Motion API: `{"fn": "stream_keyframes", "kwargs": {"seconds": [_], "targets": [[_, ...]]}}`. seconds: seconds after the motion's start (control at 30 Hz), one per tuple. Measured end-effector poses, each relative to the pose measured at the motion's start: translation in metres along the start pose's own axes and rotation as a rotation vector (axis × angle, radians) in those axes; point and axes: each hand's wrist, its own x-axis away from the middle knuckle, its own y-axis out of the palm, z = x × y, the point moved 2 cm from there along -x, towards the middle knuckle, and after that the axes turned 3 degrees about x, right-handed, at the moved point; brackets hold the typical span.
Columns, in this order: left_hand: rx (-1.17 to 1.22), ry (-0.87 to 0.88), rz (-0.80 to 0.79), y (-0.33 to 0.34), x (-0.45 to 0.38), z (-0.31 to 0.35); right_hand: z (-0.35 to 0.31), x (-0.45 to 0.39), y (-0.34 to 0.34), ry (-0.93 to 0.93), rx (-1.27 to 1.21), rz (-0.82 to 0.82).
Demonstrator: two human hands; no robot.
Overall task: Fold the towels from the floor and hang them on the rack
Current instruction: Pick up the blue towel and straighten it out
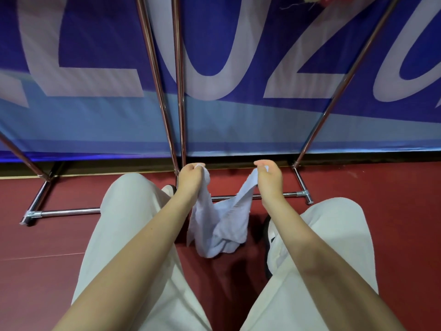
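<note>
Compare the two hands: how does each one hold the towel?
The left hand grips its corner bunched in a curled fist; the right hand pinches its corner at the fingertips. The towel hangs steeply under the left hand but slants away from the right. Both are at similar height.

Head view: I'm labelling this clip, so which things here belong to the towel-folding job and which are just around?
Part of the job:
- towel, hanging slack, a corner pinched in each of the hands
- left hand
- right hand
- rack, metal poles and floor bars

Just around:
- banner behind the rack
- red floor
- colourful cloth at top edge
</note>
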Motion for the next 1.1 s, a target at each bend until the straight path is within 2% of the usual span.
{"fn": "stream_keyframes", "kwargs": {"seconds": [0.1,0.23,0.33,0.53,0.7,0.77,0.87,0.93,1.0,1.1], "targets": [[0.009,0.038,-0.059,0.005,-0.001,-0.005,-0.01,0.001,0.007,0.042,-0.124,-0.07],[0.011,0.087,-0.059,0.01,-0.001,-0.004,-0.022,0.007,0.016,0.175,-0.45,-0.242],[0.06,0.09,-0.035,0.01,-0.001,-0.003,-0.028,0.01,0.023,0.185,-0.485,-0.369],[0.113,0.069,0.004,0.004,-0.006,-0.003,-0.031,0.013,0.03,-0.009,-0.234,-0.41],[0.152,0.047,-0.042,0.001,-0.007,-0.004,-0.034,0.015,0.031,-0.098,-0.125,-0.451],[0.152,0.043,-0.041,-0.001,-0.009,-0.005,-0.031,0.016,0.028,-0.207,0.063,-0.507],[0.16,0.03,-0.025,-0.003,-0.011,-0.006,-0.026,0.019,0.024,-0.516,0.565,-0.562],[0.163,0.027,-0.021,-0.004,-0.012,-0.007,-0.023,0.023,0.025,-0.593,0.776,-0.568],[0.163,0.033,-0.035,-0.004,-0.012,-0.009,-0.022,0.025,0.028,-0.642,0.813,-0.516],[0.156,0.028,-0.05,-0.004,-0.01,-0.01,-0.02,0.025,0.028,-0.68,0.732,-0.415]]}}
